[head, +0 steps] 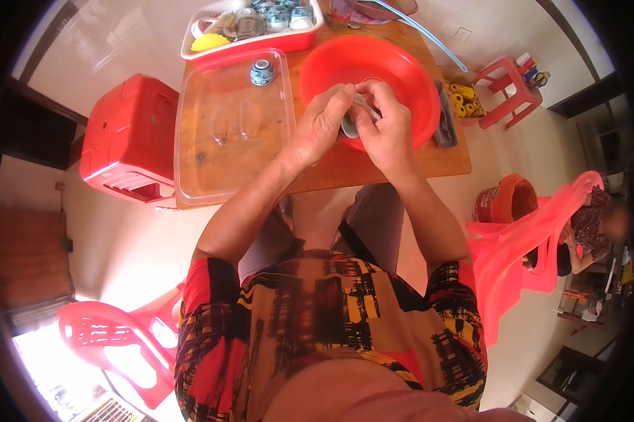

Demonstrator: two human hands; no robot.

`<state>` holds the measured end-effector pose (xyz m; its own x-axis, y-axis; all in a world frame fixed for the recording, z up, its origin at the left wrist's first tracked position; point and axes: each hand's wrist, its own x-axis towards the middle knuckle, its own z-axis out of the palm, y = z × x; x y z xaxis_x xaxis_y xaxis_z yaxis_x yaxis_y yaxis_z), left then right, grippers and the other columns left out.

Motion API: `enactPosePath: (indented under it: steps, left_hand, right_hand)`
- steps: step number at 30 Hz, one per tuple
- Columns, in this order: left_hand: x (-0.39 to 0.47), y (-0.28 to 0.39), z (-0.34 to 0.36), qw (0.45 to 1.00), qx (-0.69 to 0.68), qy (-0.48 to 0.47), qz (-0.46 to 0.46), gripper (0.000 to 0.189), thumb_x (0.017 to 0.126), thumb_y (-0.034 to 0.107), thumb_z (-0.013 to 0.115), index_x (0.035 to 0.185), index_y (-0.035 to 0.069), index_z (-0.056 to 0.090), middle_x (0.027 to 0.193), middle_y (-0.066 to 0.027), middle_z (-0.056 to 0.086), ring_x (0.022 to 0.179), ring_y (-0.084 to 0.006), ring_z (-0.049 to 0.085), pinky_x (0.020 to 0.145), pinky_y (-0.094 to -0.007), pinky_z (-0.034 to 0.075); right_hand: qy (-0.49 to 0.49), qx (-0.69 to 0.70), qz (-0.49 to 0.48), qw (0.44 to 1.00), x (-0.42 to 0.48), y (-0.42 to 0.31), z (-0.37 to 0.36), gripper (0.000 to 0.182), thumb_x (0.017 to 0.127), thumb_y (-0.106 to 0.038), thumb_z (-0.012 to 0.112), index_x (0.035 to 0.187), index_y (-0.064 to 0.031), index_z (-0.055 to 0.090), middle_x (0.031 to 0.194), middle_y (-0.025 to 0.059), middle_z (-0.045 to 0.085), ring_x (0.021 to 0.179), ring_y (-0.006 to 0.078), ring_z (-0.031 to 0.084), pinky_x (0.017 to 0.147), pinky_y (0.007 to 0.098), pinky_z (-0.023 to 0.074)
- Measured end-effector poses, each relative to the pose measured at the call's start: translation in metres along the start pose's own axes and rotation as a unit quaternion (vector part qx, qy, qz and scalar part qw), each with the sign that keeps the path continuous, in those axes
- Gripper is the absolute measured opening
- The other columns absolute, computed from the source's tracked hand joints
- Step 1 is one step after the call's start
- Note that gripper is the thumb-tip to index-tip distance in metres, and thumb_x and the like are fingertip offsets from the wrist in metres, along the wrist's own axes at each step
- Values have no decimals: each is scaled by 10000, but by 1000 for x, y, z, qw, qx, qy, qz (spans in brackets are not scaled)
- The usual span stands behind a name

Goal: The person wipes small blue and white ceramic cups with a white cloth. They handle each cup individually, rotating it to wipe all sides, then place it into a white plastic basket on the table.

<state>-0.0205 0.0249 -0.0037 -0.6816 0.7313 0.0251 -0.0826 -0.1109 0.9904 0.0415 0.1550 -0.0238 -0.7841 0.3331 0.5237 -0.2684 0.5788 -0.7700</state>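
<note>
My left hand (pixel 319 121) and my right hand (pixel 383 121) meet over the near side of a red plastic basin (pixel 422 113), both gripping a small pale cup (pixel 349 128). The fingers hide most of the cup. Left of the basin lies a clear plastic tray or lid (pixel 227 174), flat on the wooden table. One blue-and-white patterned cup (pixel 262 73) stands upside down near its far right corner. Behind it, a white-and-red tray (pixel 290 41) holds several patterned cups, a glass vessel and a yellow cloth or sponge (pixel 210 42).
A dark folded cloth (pixel 445 118) lies right of the basin. A blue-handled strainer (pixel 427 34) extends past the table's far right edge. Red stools (pixel 132 137) stand at the left, pink plastic chairs (pixel 512 253) behind on both sides. Another person (pixel 586 232) sits at far right.
</note>
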Motion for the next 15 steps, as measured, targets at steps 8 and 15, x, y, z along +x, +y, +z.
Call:
enactPosePath:
  steps: [8, 15]
  left_hand:
    - [5, -12, 2, 997, -58, 20, 49, 453, 953, 481, 372, 880, 61, 525, 733, 2, 501, 647, -69, 458, 539, -226, 365]
    - [10, -22, 1, 988, 22, 27, 152, 412, 969, 418, 398, 902, 28, 514, 719, -25, 503, 644, -99, 470, 552, -256, 395]
  right_hand:
    - [-24, 157, 157, 975, 5, -19, 3, 304, 764, -92, 725, 998, 8, 559, 775, 61, 641, 693, 107, 623, 573, 251, 493]
    - [68, 157, 60, 983, -5, -11, 16, 215, 826, -47, 660, 1002, 21, 558, 807, 73, 640, 698, 106, 612, 595, 240, 495]
